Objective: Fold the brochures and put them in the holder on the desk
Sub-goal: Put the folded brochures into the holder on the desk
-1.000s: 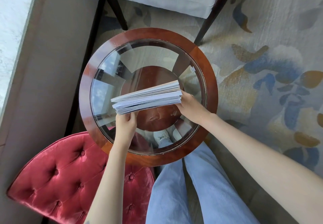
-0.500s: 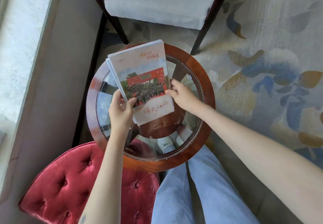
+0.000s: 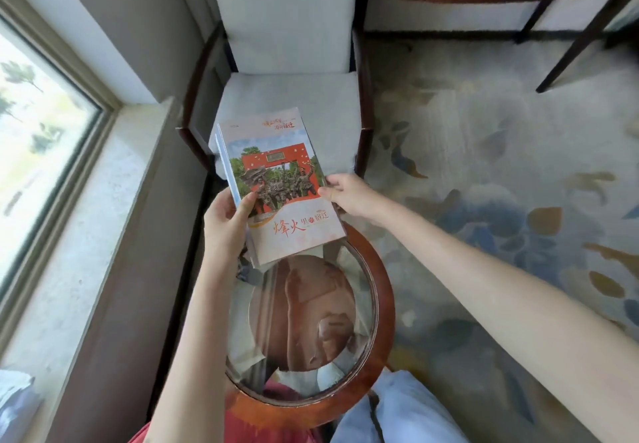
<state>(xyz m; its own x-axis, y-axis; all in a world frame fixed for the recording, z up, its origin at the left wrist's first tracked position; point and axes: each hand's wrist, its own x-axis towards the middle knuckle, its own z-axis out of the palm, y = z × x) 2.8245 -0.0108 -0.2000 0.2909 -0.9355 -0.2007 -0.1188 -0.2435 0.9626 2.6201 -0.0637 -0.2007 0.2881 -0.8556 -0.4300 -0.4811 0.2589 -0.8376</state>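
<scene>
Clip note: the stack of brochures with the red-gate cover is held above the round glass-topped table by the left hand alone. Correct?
Not alone: the head view shows the right hand also pinching the right edge of the stack of brochures, with the left hand gripping its left edge above the round glass-topped table.

Round table (image 3: 384, 304): wooden rim, glass top (image 3: 359, 290). A round wooden lower shelf (image 3: 304, 307) shows through the glass. The table stands on a patterned carpet (image 3: 484, 166). A white-cushioned chair (image 3: 287, 93) with a dark frame stands on the same carpet, just beyond the table's far edge.
</scene>
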